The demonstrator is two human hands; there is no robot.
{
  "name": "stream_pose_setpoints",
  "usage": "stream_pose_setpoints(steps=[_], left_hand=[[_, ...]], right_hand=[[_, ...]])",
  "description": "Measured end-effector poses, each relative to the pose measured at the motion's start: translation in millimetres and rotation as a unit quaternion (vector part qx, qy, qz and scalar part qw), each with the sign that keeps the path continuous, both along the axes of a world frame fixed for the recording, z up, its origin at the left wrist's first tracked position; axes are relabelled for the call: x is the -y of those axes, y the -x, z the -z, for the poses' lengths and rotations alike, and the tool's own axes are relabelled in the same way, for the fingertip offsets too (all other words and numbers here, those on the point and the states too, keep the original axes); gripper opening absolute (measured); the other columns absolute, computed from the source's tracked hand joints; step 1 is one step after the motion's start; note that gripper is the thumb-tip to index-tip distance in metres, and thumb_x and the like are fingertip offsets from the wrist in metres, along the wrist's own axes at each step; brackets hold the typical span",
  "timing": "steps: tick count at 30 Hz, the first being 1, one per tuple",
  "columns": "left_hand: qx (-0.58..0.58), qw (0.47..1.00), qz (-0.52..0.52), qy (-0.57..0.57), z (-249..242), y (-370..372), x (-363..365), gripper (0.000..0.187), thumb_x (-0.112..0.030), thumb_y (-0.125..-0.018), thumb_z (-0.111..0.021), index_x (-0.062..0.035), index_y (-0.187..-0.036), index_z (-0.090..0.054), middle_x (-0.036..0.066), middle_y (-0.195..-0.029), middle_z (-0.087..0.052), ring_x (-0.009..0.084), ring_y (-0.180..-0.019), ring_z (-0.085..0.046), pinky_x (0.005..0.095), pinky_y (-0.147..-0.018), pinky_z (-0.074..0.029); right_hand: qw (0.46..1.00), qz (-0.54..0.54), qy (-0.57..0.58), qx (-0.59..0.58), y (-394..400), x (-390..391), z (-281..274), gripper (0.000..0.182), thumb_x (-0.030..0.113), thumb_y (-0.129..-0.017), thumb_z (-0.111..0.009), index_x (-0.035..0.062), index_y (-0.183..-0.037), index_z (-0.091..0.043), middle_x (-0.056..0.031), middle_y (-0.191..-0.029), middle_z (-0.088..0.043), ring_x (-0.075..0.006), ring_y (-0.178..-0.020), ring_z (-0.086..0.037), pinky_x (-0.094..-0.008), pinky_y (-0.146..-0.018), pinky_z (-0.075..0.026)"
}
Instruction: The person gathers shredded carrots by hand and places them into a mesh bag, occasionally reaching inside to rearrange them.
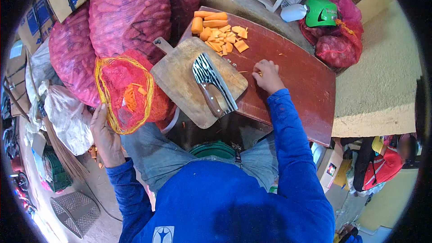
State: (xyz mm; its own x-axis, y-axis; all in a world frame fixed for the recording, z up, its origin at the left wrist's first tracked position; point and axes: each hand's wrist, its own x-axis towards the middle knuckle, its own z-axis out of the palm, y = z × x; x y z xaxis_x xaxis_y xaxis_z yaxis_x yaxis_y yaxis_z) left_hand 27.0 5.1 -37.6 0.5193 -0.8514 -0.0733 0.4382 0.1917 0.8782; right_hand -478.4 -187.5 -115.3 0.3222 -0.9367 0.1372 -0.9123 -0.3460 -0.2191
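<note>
Sitting behind the red table (292, 63), I have everything arranged so that my hands barely need to travel. Three big mesh sacks of carrots (130, 11) are stacked at my left, close enough to draw from without getting up, and two smaller red sacks (337, 47) lie past the table's far right corner beside a green helmet (320, 11). One open net bag (128, 92) rests against my left knee; my left hand (104, 130) cups its lower edge with the fingers spread flat along the mesh, holding the mouth up so that the few carrots inside stay put. One wooden cutting board (180, 78) lies half on the table, tilted toward me, with its handle pointing away. One cleaver (211, 85) with a striped blade lies flat on that board, handle toward my lap, touched by neither hand. Beyond the board sits the pile of cut carrot (220, 33): about four whole lengths at the back and a heap of small chunks that I cannot count exactly, pushed away to keep the board free. My right hand (267, 75) is curled on the bare table just right of the board, fingertips pinched narrowly; whether it holds a scrap I cannot tell.
</note>
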Motion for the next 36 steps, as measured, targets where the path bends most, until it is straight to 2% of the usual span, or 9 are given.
stream_pose_setpoints(steps=[3, 10, 15, 19, 21, 24, 28, 35, 36], left_hand=[[0.013, 1.000, -0.001, 0.008, -2, 0, 0, 0.024, -0.006, -0.099, -0.058, 0.0077, -0.119, -0.060, 0.016, -0.112, -0.070, 0.0200, -0.097, -0.071, 0.0302, -0.087, -0.057], [0.042, 0.997, -0.064, 0.012, -5, 5, -1, 0.028, -0.004, -0.099, -0.056, 0.0081, -0.124, -0.057, 0.017, -0.117, -0.068, 0.0209, -0.100, -0.070, 0.0318, -0.088, -0.057], [0.081, 0.994, -0.067, 0.009, 4, -12, -7, 0.035, -0.003, -0.099, -0.055, 0.0084, -0.133, -0.051, 0.018, -0.126, -0.063, 0.0209, -0.112, -0.065, 0.0328, -0.094, -0.055], [0.080, 0.995, -0.061, -0.007, 4, -8, -5, 0.034, -0.004, -0.099, -0.056, 0.0076, -0.131, -0.053, 0.017, -0.124, -0.064, 0.0199, -0.112, -0.064, 0.0320, -0.096, -0.053], [0.156, 0.984, -0.082, -0.017, 3, -3, -1, 0.034, -0.008, -0.099, -0.058, 0.0061, -0.130, -0.055, 0.014, -0.117, -0.066, 0.0158, -0.099, -0.066, 0.0268, -0.082, -0.055], [0.172, 0.980, -0.053, -0.080, -6, -4, -7, 0.036, -0.014, -0.099, -0.062, 0.0040, -0.130, -0.056, 0.011, -0.110, -0.067, 0.0114, -0.086, -0.064, 0.0216, -0.065, -0.050], [0.228, 0.966, -0.101, -0.065, -9, 6, -1, 0.032, -0.015, -0.099, -0.062, 0.0012, -0.127, -0.060, 0.001, -0.092, -0.064, 0.0019, -0.068, -0.054, 0.0164, -0.058, -0.042], [0.459, 0.852, -0.251, 0.030, -35, 41, -6, 0.031, -0.004, -0.097, -0.064, 0.0047, -0.126, -0.060, 0.011, -0.110, -0.066, 0.0114, -0.080, -0.057, 0.0258, -0.069, -0.049], [0.544, 0.796, -0.264, 0.021, -49, 55, -11, 0.029, -0.002, -0.095, -0.065, 0.0044, -0.123, -0.062, 0.012, -0.109, -0.066, 0.0130, -0.081, -0.057, 0.0279, -0.072, -0.049]], right_hand=[[0.992, 0.003, 0.067, 0.106, -2, -1, 2, 0.018, 0.024, -0.083, -0.072, 0.0137, -0.098, -0.069, -0.0099, -0.109, -0.063, -0.0341, -0.106, -0.053, -0.0514, -0.087, -0.039], [0.994, -0.052, 0.043, 0.081, -29, 5, 13, 0.013, 0.018, -0.084, -0.070, 0.0140, -0.096, -0.068, -0.0092, -0.109, -0.063, -0.0338, -0.105, -0.054, -0.0492, -0.085, -0.039], [0.994, 0.089, 0.055, 0.018, -7, -7, -4, 0.003, 0.008, -0.085, -0.064, 0.0093, -0.087, -0.064, -0.0113, -0.103, -0.061, -0.0359, -0.100, -0.056, -0.0503, -0.084, -0.040], [0.965, -0.063, 0.081, 0.241, -42, -37, -11, 0.021, 0.008, -0.083, -0.063, 0.0066, -0.104, -0.065, -0.0148, -0.095, -0.066, -0.0365, -0.100, -0.062, -0.0450, -0.088, -0.049], [0.972, -0.145, 0.101, 0.152, -79, -70, -21, 0.028, 0.013, -0.085, -0.064, 0.0057, -0.112, -0.065, -0.0174, -0.098, -0.067, -0.0351, -0.099, -0.064, -0.0443, -0.087, -0.052], [0.983, -0.127, -0.048, 0.125, -139, -110, -63, 0.038, 0.018, -0.086, -0.067, 0.0054, -0.122, -0.061, -0.0184, -0.109, -0.066, -0.0367, -0.102, -0.064, -0.0463, -0.087, -0.052], [0.988, -0.118, -0.047, 0.087, -151, -115, -48, 0.060, 0.026, -0.087, -0.068, 0.0042, -0.138, -0.046, -0.0198, -0.121, -0.062, -0.0410, -0.102, -0.063, -0.0490, -0.084, -0.053], [0.990, -0.049, -0.110, 0.079, -114, -116, -63, 0.057, 0.014, -0.085, -0.059, 0.0021, -0.138, -0.044, -0.0245, -0.115, -0.064, -0.0413, -0.105, -0.063, -0.0491, -0.085, -0.053], [0.990, -0.031, -0.093, 0.101, -102, -119, -67, 0.055, 0.012, -0.084, -0.057, 0.0021, -0.137, -0.047, -0.0255, -0.114, -0.064, -0.0418, -0.106, -0.063, -0.0486, -0.087, -0.053]])
